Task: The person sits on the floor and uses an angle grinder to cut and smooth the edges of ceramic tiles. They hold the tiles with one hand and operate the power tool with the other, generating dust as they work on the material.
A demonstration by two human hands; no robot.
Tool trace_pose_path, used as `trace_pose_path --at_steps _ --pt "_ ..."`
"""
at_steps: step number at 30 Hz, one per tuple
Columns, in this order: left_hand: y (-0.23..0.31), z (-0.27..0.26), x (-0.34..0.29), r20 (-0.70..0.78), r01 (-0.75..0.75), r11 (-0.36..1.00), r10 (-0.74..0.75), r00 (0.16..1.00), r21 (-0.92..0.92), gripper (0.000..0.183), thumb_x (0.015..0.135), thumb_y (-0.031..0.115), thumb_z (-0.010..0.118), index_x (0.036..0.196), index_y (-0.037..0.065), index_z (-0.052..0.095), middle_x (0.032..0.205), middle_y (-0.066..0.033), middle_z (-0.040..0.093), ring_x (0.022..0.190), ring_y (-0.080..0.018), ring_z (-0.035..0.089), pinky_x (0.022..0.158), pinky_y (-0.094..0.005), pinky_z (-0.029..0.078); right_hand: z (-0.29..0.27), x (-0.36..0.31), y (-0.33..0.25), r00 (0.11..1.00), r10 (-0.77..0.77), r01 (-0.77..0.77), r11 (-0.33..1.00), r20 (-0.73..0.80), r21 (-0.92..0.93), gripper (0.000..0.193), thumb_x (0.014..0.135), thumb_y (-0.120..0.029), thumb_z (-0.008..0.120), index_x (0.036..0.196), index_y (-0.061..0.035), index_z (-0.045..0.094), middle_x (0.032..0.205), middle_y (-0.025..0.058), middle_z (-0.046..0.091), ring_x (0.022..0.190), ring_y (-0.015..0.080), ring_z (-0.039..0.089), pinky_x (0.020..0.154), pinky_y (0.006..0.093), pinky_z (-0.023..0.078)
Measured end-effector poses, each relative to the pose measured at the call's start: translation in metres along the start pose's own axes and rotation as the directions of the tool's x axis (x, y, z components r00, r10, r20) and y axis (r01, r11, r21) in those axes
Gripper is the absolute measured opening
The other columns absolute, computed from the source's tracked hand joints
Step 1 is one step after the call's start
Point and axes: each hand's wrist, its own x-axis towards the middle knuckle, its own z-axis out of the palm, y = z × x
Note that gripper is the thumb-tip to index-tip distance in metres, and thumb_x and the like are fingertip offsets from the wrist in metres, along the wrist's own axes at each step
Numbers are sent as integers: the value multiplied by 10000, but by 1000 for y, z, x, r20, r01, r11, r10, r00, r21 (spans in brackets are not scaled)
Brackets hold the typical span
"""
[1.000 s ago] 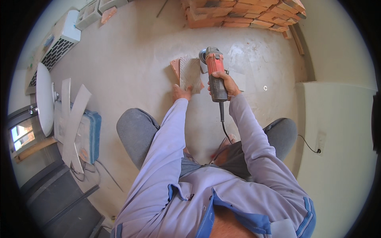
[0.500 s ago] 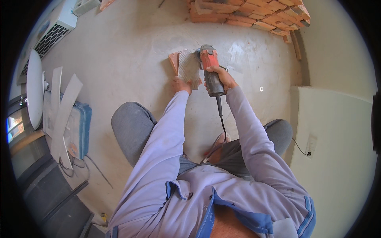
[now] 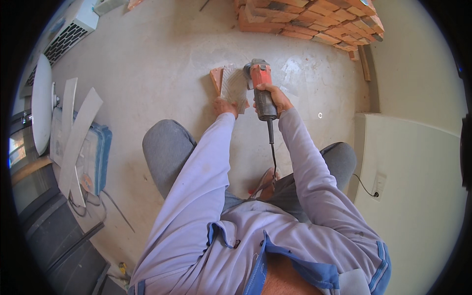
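Note:
My right hand (image 3: pixel 275 97) is wrapped round the body of a red and black angle grinder (image 3: pixel 262 81). The grinder's head points away from me, and its disc side lies against the right edge of a grey tile (image 3: pixel 232 87) with a ridged face up. My left hand (image 3: pixel 225 106) grips the tile's near left end, its fingers partly hidden. Under the tile, a reddish brick piece (image 3: pixel 216 78) sticks out on the left, and another bit of brick shows at its near right corner. From the grinder's near end a black cord (image 3: pixel 272 142) runs down between my legs.
A stack of red bricks (image 3: pixel 314 22) stands at the far right. To the left are a blue toolbox (image 3: pixel 102 155) with pale strips (image 3: pixel 81 132) leaning on it, and a white basin-like piece (image 3: pixel 42 103). A plugged wall socket (image 3: pixel 378 187) is at the right.
The view has shifted slightly. Both hands keep their holds on the tile and the grinder, in nearly the same place; the grinder still sits at the tile's right edge.

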Motion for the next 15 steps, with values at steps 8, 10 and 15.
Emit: trace_pose_path --at_steps 8,10,15 --pt "-7 7 3 6 -35 999 35 999 20 692 827 378 764 1289 -24 440 1326 -215 522 1304 -346 472 1089 -435 377 -1 -3 7 1000 -26 26 1000 -18 12 422 799 -271 715 1065 12 551 806 138 641 601 275 687 551 406 607" --pt "-5 6 4 12 -23 999 23 1000 36 697 828 382 763 1286 -29 436 1324 -215 521 1300 -345 473 1085 -432 378 -5 -2 10 999 -41 41 999 -13 -8 440 800 -314 719 1045 13 556 805 156 658 612 275 687 545 416 601" --pt "-3 4 2 19 -14 999 13 1000 46 705 829 386 760 1280 -44 429 1316 -222 522 1288 -344 479 1076 -429 384 -13 -1 12 999 -31 31 999 -5 -5 436 797 -316 720 1035 12 559 799 154 659 614 274 688 553 416 602"
